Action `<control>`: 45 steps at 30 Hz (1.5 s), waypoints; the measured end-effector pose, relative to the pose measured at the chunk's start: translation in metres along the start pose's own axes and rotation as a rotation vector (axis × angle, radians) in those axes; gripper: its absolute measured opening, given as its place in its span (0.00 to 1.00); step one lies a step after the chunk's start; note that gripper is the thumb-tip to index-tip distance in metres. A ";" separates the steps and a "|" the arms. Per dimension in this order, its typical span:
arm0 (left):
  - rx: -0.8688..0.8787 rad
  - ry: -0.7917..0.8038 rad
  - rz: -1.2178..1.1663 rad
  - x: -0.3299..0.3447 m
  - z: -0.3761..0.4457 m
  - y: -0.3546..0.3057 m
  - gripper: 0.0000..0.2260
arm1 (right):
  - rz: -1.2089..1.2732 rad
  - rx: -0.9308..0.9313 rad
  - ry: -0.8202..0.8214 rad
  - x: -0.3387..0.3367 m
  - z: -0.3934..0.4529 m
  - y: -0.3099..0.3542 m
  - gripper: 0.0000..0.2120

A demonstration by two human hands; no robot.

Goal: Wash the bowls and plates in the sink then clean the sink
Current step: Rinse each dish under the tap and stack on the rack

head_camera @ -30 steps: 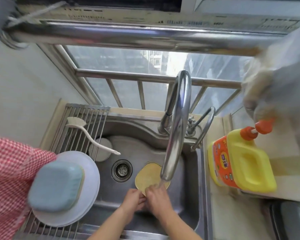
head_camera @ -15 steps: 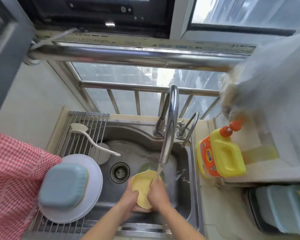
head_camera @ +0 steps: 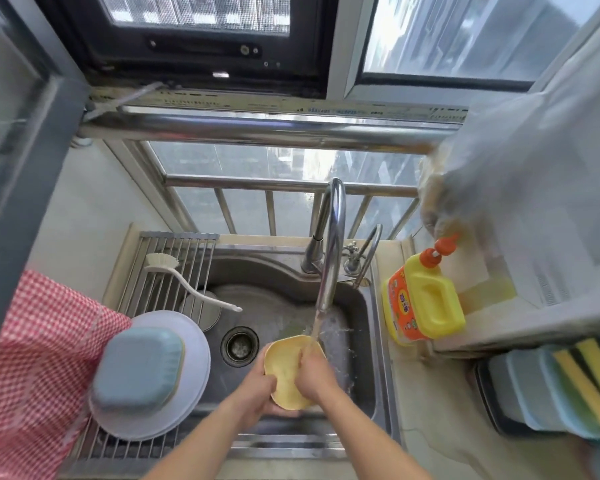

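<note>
A yellow bowl (head_camera: 286, 370) is held tilted over the steel sink (head_camera: 361, 344), under water running from the tall faucet (head_camera: 331, 251). My left hand (head_camera: 257, 393) grips the bowl's left rim and underside. My right hand (head_camera: 314, 377) lies on the bowl's inner right side, with the stream hitting just above it. On the drying rack (head_camera: 174, 268) at the left, a blue square bowl (head_camera: 137, 372) sits upside down on a white plate (head_camera: 194, 344).
A white dish brush (head_camera: 187, 282) lies across the rack's far end. A yellow detergent bottle (head_camera: 425, 301) stands on the counter right of the sink. A red checked cloth (head_camera: 25, 368) hangs at the left. Sponges in a holder (head_camera: 568, 382) sit at the right. The drain (head_camera: 239, 345) is open.
The bowl came up off the sink floor and now tilts under the running water, held in both hands. The camera view tipped upward.
</note>
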State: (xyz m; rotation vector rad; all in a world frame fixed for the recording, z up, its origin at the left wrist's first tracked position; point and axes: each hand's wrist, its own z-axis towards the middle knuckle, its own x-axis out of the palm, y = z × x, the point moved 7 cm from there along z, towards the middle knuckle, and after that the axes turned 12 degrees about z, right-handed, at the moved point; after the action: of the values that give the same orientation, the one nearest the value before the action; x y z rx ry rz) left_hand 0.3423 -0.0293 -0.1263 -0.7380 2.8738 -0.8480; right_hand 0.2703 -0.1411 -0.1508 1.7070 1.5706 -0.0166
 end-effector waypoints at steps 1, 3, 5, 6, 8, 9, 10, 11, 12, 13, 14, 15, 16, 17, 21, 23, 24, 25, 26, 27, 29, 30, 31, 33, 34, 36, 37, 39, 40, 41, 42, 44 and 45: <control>0.010 0.021 0.035 0.004 -0.003 -0.002 0.35 | -0.001 -0.056 0.009 0.001 0.001 0.008 0.19; 0.025 0.046 0.051 0.008 -0.005 -0.003 0.34 | 0.030 -0.184 0.080 0.011 -0.003 0.022 0.21; 0.024 0.012 0.014 0.003 -0.002 -0.003 0.33 | 0.119 -0.200 0.199 0.025 -0.012 0.026 0.11; 0.014 -0.019 -0.003 -0.001 0.000 -0.001 0.34 | 0.101 -0.216 0.257 0.031 -0.016 0.026 0.03; -0.004 -0.053 -0.005 -0.007 0.005 0.000 0.39 | 0.022 -0.172 0.317 0.038 -0.016 0.008 0.05; -0.007 -0.043 -0.001 -0.006 0.007 0.000 0.40 | -0.028 -0.134 0.289 0.036 -0.011 -0.003 0.05; -0.008 -0.026 0.001 -0.005 0.007 -0.001 0.40 | -0.090 -0.107 0.217 0.030 -0.004 -0.011 0.05; -0.009 -0.006 0.012 -0.003 0.006 -0.002 0.39 | -0.141 -0.074 0.133 0.023 0.003 -0.016 0.07; -0.013 0.017 0.034 0.000 0.004 -0.002 0.38 | -0.151 -0.060 0.042 0.016 0.009 -0.018 0.12; -0.014 0.043 0.068 0.005 0.001 -0.003 0.38 | -0.096 -0.083 -0.023 0.010 0.013 -0.014 0.15; -0.010 0.062 0.100 0.009 -0.001 -0.004 0.37 | -0.042 -0.137 -0.046 0.008 0.017 -0.008 0.16; -0.003 0.074 0.125 0.013 -0.003 -0.005 0.36 | -0.002 -0.198 -0.007 0.010 0.015 0.002 0.14; 0.008 0.074 0.131 0.015 -0.003 -0.007 0.36 | 0.041 -0.253 0.068 0.016 0.011 0.010 0.12; 0.017 0.062 0.118 0.014 0.000 -0.007 0.36 | 0.090 -0.282 0.154 0.021 0.004 0.017 0.09; 0.007 -0.040 0.044 0.000 0.013 -0.004 0.41 | 0.032 -0.235 0.356 0.035 -0.011 0.006 0.07; 0.010 -0.022 0.064 0.000 0.014 -0.005 0.41 | -0.086 -0.152 0.279 0.027 -0.002 -0.008 0.07; 0.010 -0.011 0.083 0.002 0.013 -0.006 0.41 | -0.132 -0.094 0.204 0.021 0.005 -0.016 0.08; 0.012 0.006 0.103 0.005 0.010 -0.008 0.40 | -0.149 -0.043 0.123 0.013 0.008 -0.020 0.11; 0.013 0.028 0.118 0.008 0.009 -0.008 0.39 | -0.136 -0.028 0.058 0.007 0.011 -0.019 0.13; 0.016 0.051 0.133 0.012 0.008 -0.008 0.39 | -0.115 -0.060 0.015 0.004 0.013 -0.012 0.14; 0.023 0.075 0.144 0.016 0.007 -0.007 0.38 | -0.058 -0.194 0.052 0.010 0.012 0.006 0.09; 0.025 0.071 0.129 0.016 0.008 -0.007 0.37 | 0.015 -0.245 0.122 0.016 0.007 0.012 0.09; 0.021 0.056 0.105 0.013 0.011 -0.006 0.38 | 0.087 -0.261 0.203 0.024 0.002 0.016 0.08; 0.003 -0.010 0.064 0.004 0.017 -0.002 0.42 | 0.113 -0.259 0.341 0.034 -0.011 0.015 0.07; 0.000 -0.036 0.058 0.000 0.020 -0.001 0.43 | 0.073 -0.235 0.389 0.038 -0.013 0.007 0.09; -0.011 -0.042 0.067 -0.003 0.022 -0.001 0.44 | -0.021 -0.154 0.387 0.035 -0.010 -0.010 0.09; -0.020 -0.032 0.077 -0.002 0.021 -0.002 0.43 | -0.058 -0.109 0.331 0.028 -0.006 -0.016 0.08; -0.041 0.007 0.126 0.002 0.017 -0.004 0.41 | -0.053 0.003 0.203 0.015 0.003 -0.027 0.09; -0.050 0.037 0.150 0.005 0.014 -0.003 0.40 | -0.059 0.022 0.152 0.012 0.006 -0.028 0.15; -0.056 0.063 0.158 0.009 0.013 -0.003 0.40 | -0.080 0.006 0.124 0.011 0.008 -0.025 0.22; -0.057 0.074 0.147 0.011 0.013 -0.002 0.39 | -0.096 -0.031 0.115 0.011 0.008 -0.018 0.27; -0.053 0.043 0.082 0.009 0.013 -0.004 0.38 | -0.066 -0.158 0.170 0.020 0.003 -0.005 0.32; -0.048 0.008 0.041 0.006 0.015 -0.007 0.38 | -0.016 -0.204 0.230 0.024 -0.002 0.001 0.30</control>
State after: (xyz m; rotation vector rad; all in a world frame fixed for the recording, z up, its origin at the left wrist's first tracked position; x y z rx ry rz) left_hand 0.3424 -0.0449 -0.1354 -0.6783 2.9154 -0.7813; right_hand 0.2753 -0.1199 -0.1613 1.5792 1.6889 0.3315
